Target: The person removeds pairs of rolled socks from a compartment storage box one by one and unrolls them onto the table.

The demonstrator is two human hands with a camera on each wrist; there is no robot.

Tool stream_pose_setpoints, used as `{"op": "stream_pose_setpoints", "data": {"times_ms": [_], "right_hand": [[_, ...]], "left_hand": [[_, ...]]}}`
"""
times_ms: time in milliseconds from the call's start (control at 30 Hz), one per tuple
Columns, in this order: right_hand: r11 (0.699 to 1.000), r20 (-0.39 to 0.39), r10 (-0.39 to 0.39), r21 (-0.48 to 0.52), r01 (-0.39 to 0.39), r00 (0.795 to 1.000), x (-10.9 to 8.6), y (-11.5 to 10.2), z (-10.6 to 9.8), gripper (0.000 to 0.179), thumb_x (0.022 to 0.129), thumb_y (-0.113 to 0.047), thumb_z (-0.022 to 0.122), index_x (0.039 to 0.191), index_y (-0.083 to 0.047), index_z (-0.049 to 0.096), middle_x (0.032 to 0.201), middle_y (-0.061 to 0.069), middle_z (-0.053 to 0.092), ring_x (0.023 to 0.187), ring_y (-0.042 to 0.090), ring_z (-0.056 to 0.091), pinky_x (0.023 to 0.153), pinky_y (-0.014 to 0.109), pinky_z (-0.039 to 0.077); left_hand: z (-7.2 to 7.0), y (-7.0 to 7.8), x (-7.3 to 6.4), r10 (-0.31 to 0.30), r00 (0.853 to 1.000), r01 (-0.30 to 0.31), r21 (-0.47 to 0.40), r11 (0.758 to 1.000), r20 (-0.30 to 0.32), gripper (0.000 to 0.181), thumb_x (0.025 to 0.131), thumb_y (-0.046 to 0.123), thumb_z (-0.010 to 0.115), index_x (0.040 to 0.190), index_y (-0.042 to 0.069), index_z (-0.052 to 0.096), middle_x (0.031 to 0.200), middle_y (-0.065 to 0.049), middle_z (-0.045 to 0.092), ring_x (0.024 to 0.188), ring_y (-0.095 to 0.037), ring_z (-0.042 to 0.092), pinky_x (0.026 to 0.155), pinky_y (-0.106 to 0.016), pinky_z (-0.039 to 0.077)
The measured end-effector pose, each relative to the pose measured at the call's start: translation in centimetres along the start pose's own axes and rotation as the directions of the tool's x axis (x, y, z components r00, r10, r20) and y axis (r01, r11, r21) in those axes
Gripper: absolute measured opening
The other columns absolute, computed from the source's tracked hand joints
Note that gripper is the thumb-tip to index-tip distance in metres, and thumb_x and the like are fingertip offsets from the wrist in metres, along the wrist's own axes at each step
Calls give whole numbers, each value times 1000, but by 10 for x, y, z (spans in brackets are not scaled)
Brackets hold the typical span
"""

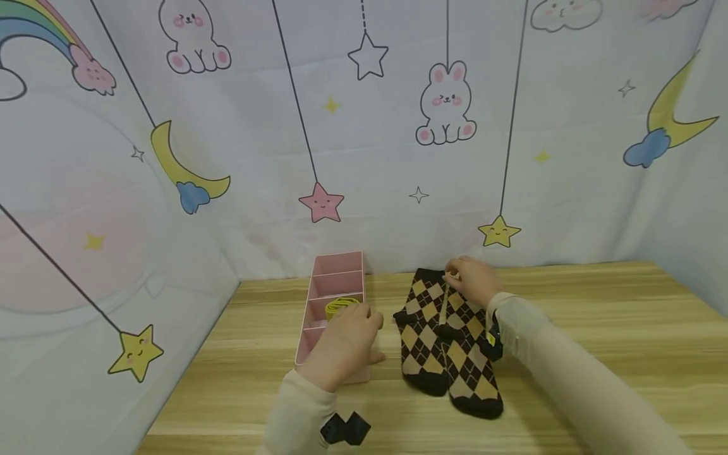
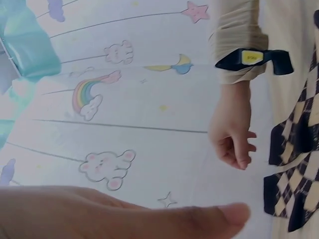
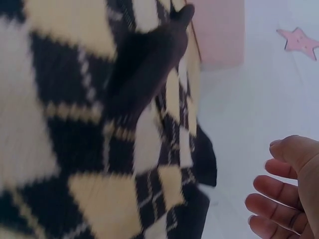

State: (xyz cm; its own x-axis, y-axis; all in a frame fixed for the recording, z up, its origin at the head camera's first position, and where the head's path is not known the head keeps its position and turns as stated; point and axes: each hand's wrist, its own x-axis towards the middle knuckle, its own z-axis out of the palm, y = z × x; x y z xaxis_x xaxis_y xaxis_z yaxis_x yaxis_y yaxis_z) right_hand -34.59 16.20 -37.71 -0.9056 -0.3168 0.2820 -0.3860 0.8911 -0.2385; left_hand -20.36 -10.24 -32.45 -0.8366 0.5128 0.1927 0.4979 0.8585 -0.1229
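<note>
Two argyle socks in black, tan and cream, the left sock and the right sock, lie side by side on the wooden table with their cuffs toward the wall. At the cuff end, my right hand hovers with loosely bent fingers; the right wrist view shows its fingers apart from the cuffs, holding nothing. My left hand is over the near right side of a pink divided box, hiding part of it. Its thumb is stretched out in the left wrist view.
A yellow coiled cord sits in a middle compartment of the box, partly behind the left hand. The wooden table ends at a white cloth backdrop printed with stars, moons and rabbits.
</note>
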Motion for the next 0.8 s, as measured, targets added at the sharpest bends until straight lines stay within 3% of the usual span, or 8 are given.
{"op": "stream_pose_setpoints", "data": {"times_ms": [300, 500, 800], "right_hand": [[997, -24, -44, 56, 45, 999, 7, -27, 4, 26, 95, -27, 59, 105, -5, 68, 93, 8, 66, 82, 20, 62, 74, 37, 53], [994, -37, -71, 81, 74, 997, 10, -40, 11, 23, 94, -27, 60, 103, -8, 69, 93, 6, 67, 80, 18, 62, 71, 36, 53], [979, -4, -138, 152, 137, 990, 14, -61, 19, 29, 96, -30, 58, 109, -6, 68, 104, 9, 69, 92, 22, 65, 81, 40, 54]], "left_hand": [[-8, -28, -11, -155, 986, 159, -74, 985, 52, 51, 68, 35, 85, 100, 1, 64, 101, -15, 62, 100, -33, 59, 91, -46, 48], [-8, -44, -14, -199, 974, 208, -82, 975, 105, 52, 65, 33, 88, 96, -1, 64, 98, -17, 62, 95, -35, 60, 86, -47, 49], [-4, -61, -16, -275, 930, 313, -135, 940, 243, 59, 66, 32, 86, 109, -1, 63, 111, -15, 62, 110, -34, 57, 97, -49, 44]]}}
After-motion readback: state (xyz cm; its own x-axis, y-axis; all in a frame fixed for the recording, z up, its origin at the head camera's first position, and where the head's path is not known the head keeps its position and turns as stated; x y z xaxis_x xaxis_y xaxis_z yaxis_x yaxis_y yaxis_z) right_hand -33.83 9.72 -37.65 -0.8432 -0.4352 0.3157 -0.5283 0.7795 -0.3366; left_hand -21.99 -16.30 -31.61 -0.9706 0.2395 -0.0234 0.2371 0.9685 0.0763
